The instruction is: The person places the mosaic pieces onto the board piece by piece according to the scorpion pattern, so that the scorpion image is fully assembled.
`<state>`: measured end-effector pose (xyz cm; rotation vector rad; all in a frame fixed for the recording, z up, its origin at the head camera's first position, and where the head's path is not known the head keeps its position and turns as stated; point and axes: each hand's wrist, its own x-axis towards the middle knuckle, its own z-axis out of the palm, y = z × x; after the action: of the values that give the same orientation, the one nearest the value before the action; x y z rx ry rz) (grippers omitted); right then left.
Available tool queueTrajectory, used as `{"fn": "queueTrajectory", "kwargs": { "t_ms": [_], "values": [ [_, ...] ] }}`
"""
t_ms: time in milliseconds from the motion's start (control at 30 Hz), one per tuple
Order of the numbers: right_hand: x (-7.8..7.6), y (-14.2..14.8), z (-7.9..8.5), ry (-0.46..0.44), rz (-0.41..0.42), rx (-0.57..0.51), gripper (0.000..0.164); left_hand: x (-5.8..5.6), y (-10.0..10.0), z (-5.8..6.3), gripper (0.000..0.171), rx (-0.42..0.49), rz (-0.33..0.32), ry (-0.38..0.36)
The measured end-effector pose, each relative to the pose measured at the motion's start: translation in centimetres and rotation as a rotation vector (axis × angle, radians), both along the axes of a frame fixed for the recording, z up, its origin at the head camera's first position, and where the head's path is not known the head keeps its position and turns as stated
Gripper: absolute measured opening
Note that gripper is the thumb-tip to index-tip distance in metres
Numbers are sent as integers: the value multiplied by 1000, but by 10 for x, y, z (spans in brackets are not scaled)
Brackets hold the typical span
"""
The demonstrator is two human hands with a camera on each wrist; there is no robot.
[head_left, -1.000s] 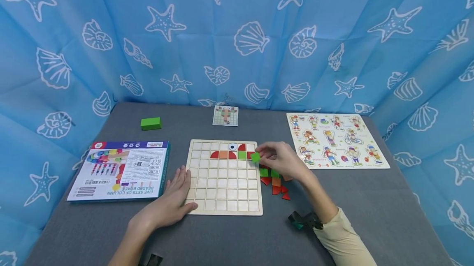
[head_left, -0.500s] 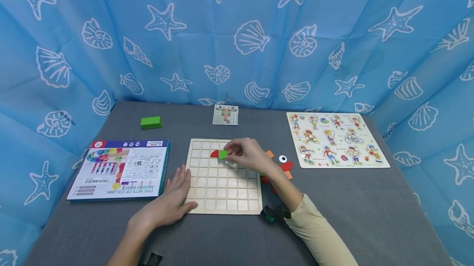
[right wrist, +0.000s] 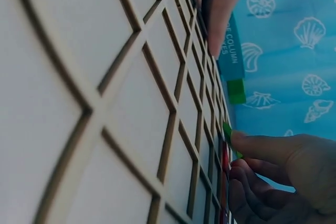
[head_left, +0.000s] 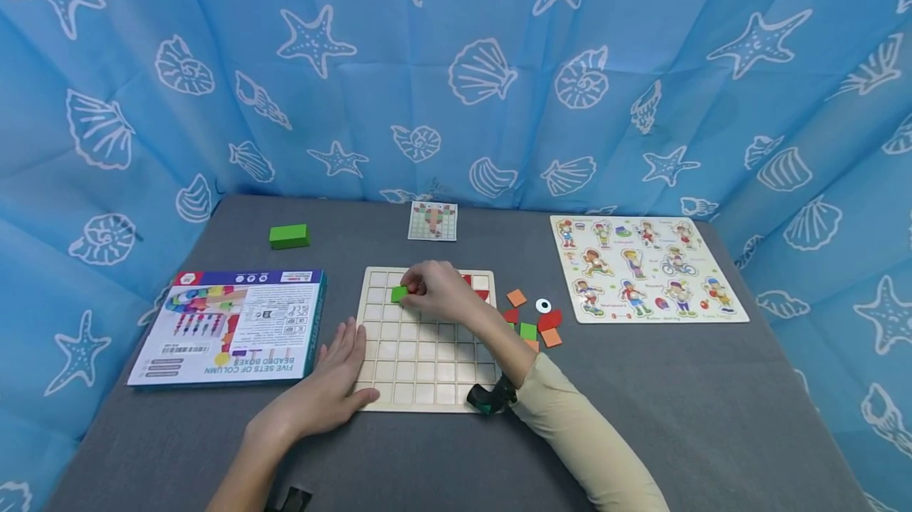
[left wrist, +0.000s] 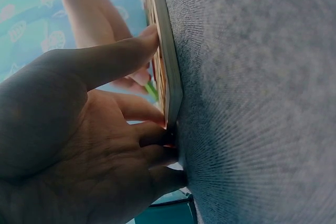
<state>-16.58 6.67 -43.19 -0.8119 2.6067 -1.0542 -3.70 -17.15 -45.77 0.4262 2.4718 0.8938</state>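
Note:
A square green tile [head_left: 398, 294] is pinched between the thumb and fingers of my right hand [head_left: 440, 290], over the upper left of a wooden grid board [head_left: 404, 393]. In the right wrist view the tile [right wrist: 228, 130] is tilted at the grid surface. Red tiles [head_left: 481, 295] show in the board's upper right; my right hand hides others in that row. My left hand [head_left: 331, 377] rests along the board's left edge, fingers extended. In the left wrist view its thumb [left wrist: 149, 38] lies on the board's rim.
Loose tiles lie right of the board, among them an orange square [head_left: 516, 297], an eye disc [head_left: 544, 305] and a green square [head_left: 528, 331]. A pattern card [head_left: 432, 221], green block [head_left: 289, 237], boxed set [head_left: 228, 330] and picture puzzle [head_left: 648, 271] surround the board.
My right hand has carried the green tile leftward from the board's right edge to its upper left, uncovering the loose tiles. My left hand stays in place.

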Motion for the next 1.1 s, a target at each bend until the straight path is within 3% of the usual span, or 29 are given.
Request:
{"fn": "queueTrajectory", "kwargs": {
  "t_ms": [667,1100],
  "values": [
    [2,-18,-3,90,1,77,19,1,0,-2,99,21,4,26],
    [9,17,1,-2,-2,-17,17,1,-1,-4,99,21,2,24]
  ]
}}
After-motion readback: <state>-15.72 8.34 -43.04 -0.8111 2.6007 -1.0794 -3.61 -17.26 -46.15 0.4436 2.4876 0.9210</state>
